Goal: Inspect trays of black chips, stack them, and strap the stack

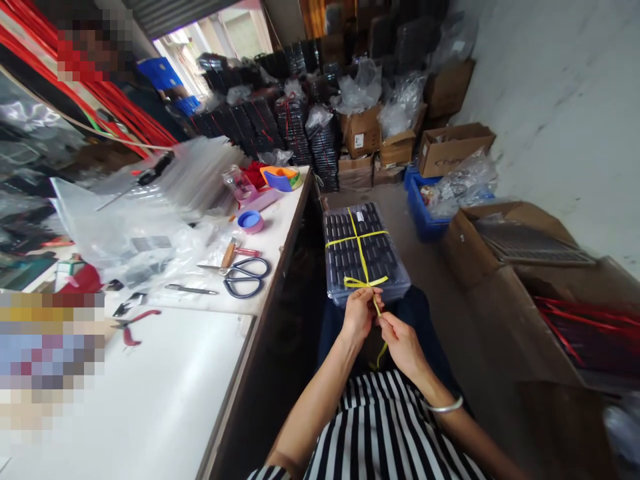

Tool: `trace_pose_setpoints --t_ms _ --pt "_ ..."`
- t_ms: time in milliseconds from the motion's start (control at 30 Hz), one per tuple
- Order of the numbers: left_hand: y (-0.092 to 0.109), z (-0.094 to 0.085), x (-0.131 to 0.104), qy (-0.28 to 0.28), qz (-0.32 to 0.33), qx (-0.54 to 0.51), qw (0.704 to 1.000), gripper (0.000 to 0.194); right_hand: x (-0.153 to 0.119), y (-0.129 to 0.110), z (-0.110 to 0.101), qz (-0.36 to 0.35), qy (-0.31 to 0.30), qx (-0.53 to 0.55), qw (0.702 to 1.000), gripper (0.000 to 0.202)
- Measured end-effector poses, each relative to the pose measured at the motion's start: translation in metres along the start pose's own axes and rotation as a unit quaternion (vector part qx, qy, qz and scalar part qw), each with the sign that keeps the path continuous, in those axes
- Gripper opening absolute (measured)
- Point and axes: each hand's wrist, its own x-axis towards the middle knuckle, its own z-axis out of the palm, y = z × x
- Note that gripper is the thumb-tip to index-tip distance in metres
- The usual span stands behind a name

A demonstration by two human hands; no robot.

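A stack of clear plastic trays (333,283) filled with small black parts rests on my lap. Yellow strapping ribbon (361,257) crosses over it both ways, with a loop at the near edge. My left hand (361,312) is closed on the ribbon right at that edge, its fingertips pinched together. Just to the right and nearer my body, my right hand (401,339) pinches the same ribbon. A short piece of ribbon runs taut between the two hands, and a loose tail hangs below them. The exact shape of the ribbon under my left fingers is hidden.
On the white table (190,373) at left lie scissors (245,277), red-handled pliers (133,327), a pen (191,289) and piled plastic bags (200,173). Cardboard boxes (450,150) and a blue crate (425,207) stand on the right. Stacked black trays (295,130) fill the back.
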Motion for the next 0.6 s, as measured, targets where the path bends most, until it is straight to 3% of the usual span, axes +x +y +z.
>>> trace_pose_setpoints --t_ms 133,300,467,600 --pt "-0.001 0.005 0.003 0.026 -0.004 -0.066 0.997 0.021 -0.001 -0.002 -0.003 -0.014 0.011 -0.022 1.000 0.036" --pt "-0.002 0.006 0.005 0.042 -0.013 -0.074 0.996 0.018 -0.008 -0.011 -0.003 -0.043 0.001 -0.042 0.998 0.033" --pt "-0.004 0.007 0.009 0.042 -0.004 -0.019 0.999 0.020 -0.011 -0.009 0.000 -0.068 -0.020 -0.045 0.997 0.032" --pt "0.000 -0.010 0.009 0.027 0.012 0.093 0.995 0.027 -0.006 0.008 -0.001 -0.071 -0.032 -0.039 0.996 0.035"
